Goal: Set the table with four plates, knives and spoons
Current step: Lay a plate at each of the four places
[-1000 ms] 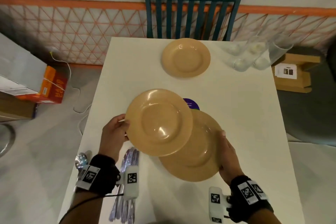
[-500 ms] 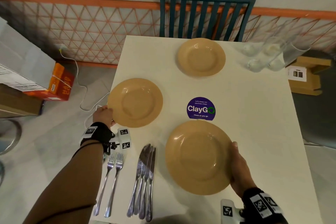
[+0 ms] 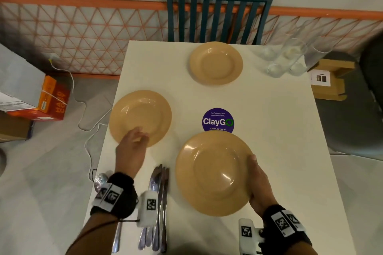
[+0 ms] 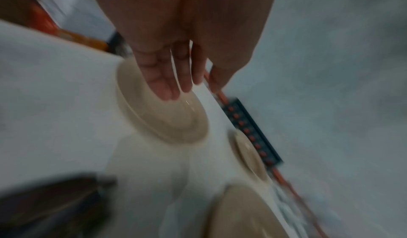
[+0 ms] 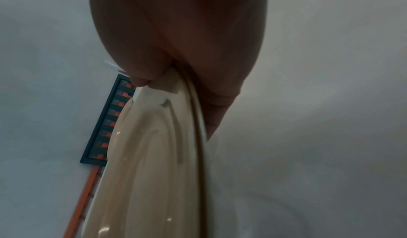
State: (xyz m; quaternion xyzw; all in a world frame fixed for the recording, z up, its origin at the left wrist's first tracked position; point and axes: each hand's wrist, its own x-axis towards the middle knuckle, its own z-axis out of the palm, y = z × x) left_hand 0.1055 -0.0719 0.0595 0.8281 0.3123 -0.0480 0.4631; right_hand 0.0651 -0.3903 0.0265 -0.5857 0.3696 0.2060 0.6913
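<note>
Change: since half a second ago the left hand (image 3: 131,147) has let go of the left plate (image 3: 143,114) and drawn back to its near rim.
Left hand: fingers (image 4: 167,78) loosely spread, holding nothing.
Right hand (image 3: 258,184): thumb over, fingers under the right rim of the near plate (image 3: 213,172), clamped on it.
Plates: tan, glossy, round, with broad rims and shallow wells.
Far plate (image 3: 216,63): before the blue chair (image 3: 219,18).
Knives (image 3: 160,203): bundled on the white table (image 3: 279,130), left of the near plate.
</note>
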